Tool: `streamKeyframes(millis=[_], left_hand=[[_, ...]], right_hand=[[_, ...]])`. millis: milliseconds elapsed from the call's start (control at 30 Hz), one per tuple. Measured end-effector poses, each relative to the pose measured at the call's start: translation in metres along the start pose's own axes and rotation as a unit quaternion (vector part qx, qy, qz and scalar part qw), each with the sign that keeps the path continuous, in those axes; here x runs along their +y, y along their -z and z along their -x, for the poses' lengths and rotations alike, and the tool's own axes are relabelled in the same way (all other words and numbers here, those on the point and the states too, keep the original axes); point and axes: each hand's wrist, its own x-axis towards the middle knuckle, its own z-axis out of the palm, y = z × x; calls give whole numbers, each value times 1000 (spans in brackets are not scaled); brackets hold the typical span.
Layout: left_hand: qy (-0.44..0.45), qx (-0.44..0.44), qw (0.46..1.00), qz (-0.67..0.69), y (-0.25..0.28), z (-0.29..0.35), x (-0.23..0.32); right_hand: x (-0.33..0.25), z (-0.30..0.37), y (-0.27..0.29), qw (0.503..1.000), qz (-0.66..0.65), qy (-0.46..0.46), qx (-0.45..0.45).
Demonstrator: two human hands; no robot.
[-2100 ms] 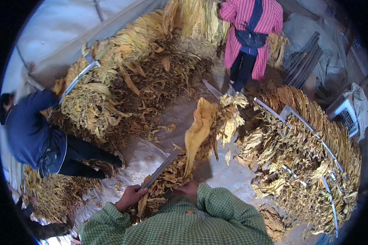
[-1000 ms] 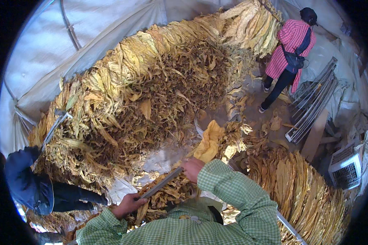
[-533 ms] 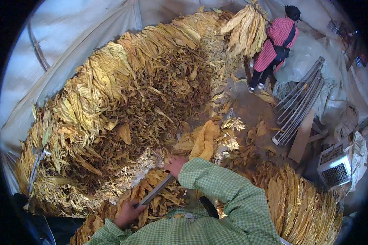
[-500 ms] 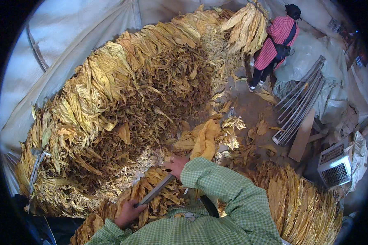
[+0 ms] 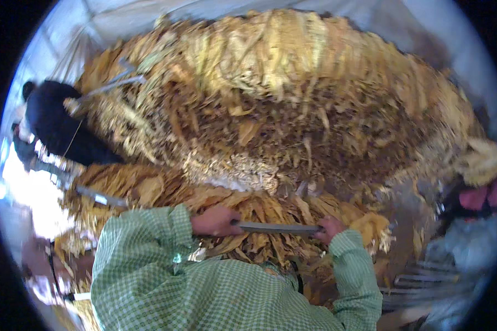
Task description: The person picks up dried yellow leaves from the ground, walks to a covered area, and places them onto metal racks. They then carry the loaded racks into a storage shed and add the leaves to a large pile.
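Observation:
My left hand is closed round the left end of a grey metal bar. At its other end, my right hand also has its fingers wrapped round it. The bar lies roughly level in front of my green checked shirt. Dried yellow-brown leaves, which look like tobacco, hang or lie right under the bar; whether they are fastened to it I cannot tell. Beyond my hands, a row of similar leaves runs off to the left.
A long, high heap of dried leaves curves across the far side. At left, a person in dark clothes bends by another bar. A second grey bar lies near my left sleeve. Blurred metal bars lie at lower right.
My view has swung left, bringing the dark-clothed person in and pushing the red-clothed person to the right edge. The bar has turned from slanting to nearly level, both hands still on it.

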Motion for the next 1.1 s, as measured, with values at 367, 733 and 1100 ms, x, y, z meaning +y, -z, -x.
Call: streamKeyframes(millis=[367,733,1100], left_hand=[[19,-3,999,45,19,-15,33],[-25,20,999,27,107,-5,170],[-203,320,910,-167,329,-3,303]], right_hand=[[0,44,61,993,-88,69,46],[16,108,220,991,-77,105,38],[-31,155,490,967,26,151,203]])
